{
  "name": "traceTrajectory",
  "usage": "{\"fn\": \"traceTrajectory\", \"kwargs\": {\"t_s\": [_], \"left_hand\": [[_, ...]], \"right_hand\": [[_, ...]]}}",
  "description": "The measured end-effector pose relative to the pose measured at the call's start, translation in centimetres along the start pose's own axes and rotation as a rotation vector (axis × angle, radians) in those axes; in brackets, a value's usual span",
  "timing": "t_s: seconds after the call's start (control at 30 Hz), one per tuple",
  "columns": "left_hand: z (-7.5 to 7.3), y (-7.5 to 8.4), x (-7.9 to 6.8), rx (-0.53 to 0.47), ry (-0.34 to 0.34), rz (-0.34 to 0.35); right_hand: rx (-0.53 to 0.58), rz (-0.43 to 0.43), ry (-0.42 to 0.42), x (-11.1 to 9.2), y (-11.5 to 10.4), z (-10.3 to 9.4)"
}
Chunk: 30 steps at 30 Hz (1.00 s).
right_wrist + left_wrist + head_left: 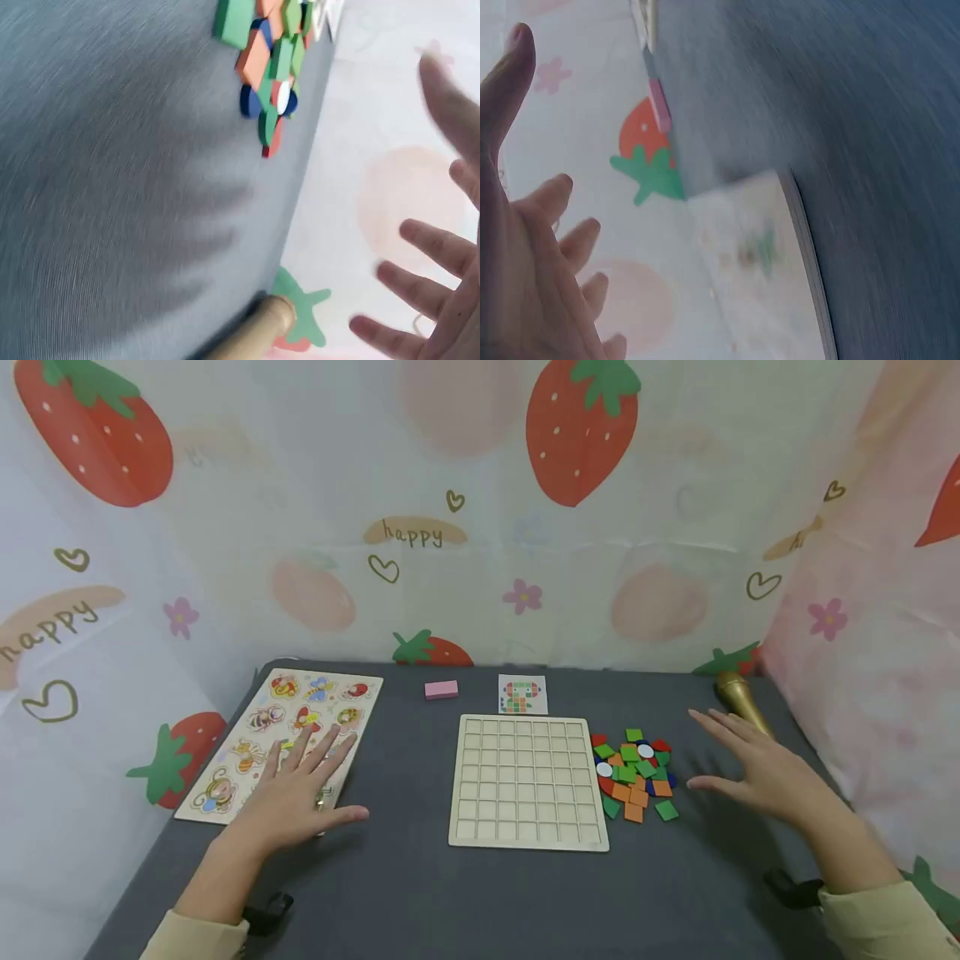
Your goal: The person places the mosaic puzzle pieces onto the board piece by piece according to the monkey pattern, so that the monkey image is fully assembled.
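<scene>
My left hand (294,802), fingers spread and straight, hovers over the lower right part of a board with cartoon insect pictures (258,718). It holds nothing; a ring shows on one finger. On the other side my right hand (772,777) is held in the air, fingers extended, holding nothing. Left of it lies a heap of small coloured pieces (637,774): green and orange squares, red, blue and white pieces. A wooden grid board (529,783) lies in the middle, its square cells bare. Behind it is a small card (522,694) with a coloured mosaic pattern.
A pink block (441,690) lies at the back of the dark grey table (405,893). Near the back right, a gold-coloured cylindrical object (742,703) lies partly behind the right hand. A strawberry-print curtain (480,585) encloses the table's back and sides.
</scene>
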<state>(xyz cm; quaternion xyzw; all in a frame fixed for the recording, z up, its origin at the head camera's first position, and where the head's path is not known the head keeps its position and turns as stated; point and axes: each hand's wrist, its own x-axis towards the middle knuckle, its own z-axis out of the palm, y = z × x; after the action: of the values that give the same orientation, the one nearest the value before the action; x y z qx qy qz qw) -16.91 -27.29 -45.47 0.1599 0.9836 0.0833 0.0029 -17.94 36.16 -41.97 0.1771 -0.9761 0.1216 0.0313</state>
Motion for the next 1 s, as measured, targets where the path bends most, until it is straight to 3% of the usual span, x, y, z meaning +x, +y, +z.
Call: {"fn": "traceTrajectory", "kwargs": {"t_s": [0.3,0.6,0.8,1.0], "left_hand": [[1.9,2.6,3.7,-0.205,-0.061,0.091],[3.8,5.2,7.6,-0.318,-0.205,0.154],[4.7,6.1,9.8,-0.327,-0.299,0.140],[5.3,6.8,10.6,-0.300,-0.350,0.135]], "right_hand": [[0.091,-0.088,0.122,2.2,0.9,2.6],[0.264,0.066,-0.090,2.7,1.7,4.8],[0.309,0.104,-0.114,3.3,1.5,5.7],[0.314,0.131,-0.141,3.4,1.3,6.2]]}}
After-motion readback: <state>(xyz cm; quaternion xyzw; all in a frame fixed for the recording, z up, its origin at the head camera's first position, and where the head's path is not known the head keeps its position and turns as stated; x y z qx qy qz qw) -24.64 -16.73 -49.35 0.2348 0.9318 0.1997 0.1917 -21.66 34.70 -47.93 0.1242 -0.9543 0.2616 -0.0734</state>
